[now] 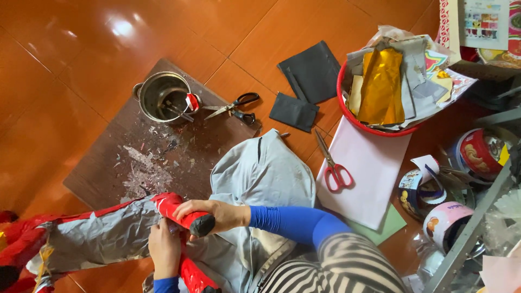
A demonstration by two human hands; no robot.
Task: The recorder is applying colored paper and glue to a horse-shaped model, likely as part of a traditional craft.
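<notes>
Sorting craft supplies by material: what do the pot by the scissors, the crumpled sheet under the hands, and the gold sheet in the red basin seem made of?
Pot: metal, likely steel, judging by its shiny grey walls. Crumpled sheet: apparently silver foil paper with red edging, creased and glinting. Gold sheet: metallic foil paper, mirror-bright with wrinkles. Red basin: probably plastic, with a smooth glossy rim.

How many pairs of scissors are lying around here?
2: black-handled scissors on the brown board by the metal pot, red-handled scissors on the pink paper. More may hide in the clutter.
</notes>
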